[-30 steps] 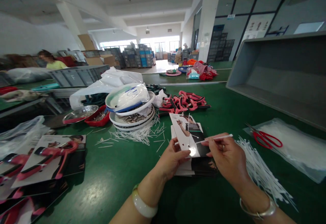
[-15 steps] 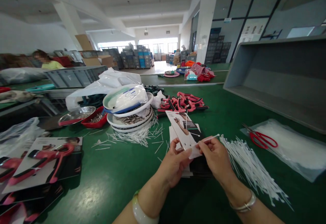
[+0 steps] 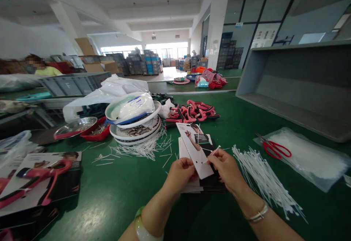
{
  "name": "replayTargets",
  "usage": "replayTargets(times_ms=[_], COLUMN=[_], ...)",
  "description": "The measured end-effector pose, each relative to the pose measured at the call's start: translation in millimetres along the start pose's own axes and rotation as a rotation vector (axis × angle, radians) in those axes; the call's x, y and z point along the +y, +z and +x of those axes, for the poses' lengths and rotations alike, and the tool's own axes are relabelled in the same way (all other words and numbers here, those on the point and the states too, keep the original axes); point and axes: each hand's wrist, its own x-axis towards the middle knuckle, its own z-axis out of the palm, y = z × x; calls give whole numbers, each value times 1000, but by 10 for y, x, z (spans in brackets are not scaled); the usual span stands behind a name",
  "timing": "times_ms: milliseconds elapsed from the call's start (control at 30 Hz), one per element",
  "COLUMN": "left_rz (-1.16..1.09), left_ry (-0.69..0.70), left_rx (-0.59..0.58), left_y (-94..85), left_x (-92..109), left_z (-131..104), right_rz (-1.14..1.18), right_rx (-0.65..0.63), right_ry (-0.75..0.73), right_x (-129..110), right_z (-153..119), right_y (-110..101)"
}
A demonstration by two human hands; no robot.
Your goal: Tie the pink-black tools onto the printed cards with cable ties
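Note:
My left hand (image 3: pixel 181 175) is closed on the left edge of a printed backing card (image 3: pixel 202 168), its fingertips partly behind it. The card is tilted, with small holes near its lower part and white ties poking from its face. In my right hand (image 3: pixel 225 168), thumb and fingers pinch a white cable tie (image 3: pixel 217 149) at the card's right side, close to the holes. Beneath lies a stack of similar cards (image 3: pixel 192 189). A pile of loose white cable ties (image 3: pixel 268 177) lies right of my right hand.
Red-handled scissors (image 3: pixel 275 149) lie on a clear bag (image 3: pixel 309 160) at right, before a large grey bin (image 3: pixel 296 91). Pink-and-black clamps (image 3: pixel 192 112) are heaped behind the cards. Stacked bowls (image 3: pixel 134 135) stand centre-left. Carded clamps (image 3: pixel 41 179) lie at left. A person (image 3: pixel 46 69) is far left.
My left hand has shifted from the card's lower front to its left edge, uncovering the holes. The right hand still pinches the tie, now nearer the holes. The view has turned slightly right.

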Motion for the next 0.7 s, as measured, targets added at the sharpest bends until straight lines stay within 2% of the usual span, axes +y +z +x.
replayTargets(times_ms=[100,200,267,367,467,600,700], left_rz=[158,146,94,8,-104,-192,-146], left_ry=[30,36,28,15,1,31,152], left_rx=[-31,-15,-13,-42,-99,-167,-129], left_y=[-96,-143,-150,-168,-208,-220,-159], left_x=[49,107,149,211,243,207,151], left_z=[10,-4,-23,-46,-49,-30,-23], right_rz=[30,19,-164,-585,-856,-965,-886], right_rx=[20,75,82,-46,-119,-96,-23], right_ry=[-1,-63,-215,-534,-780,-912,-949], right_x=[57,93,83,32,6,62,95], right_z=[44,63,39,-47,-128,-130,-97], right_y=[-50,-119,-182,-281,-332,-295,-242])
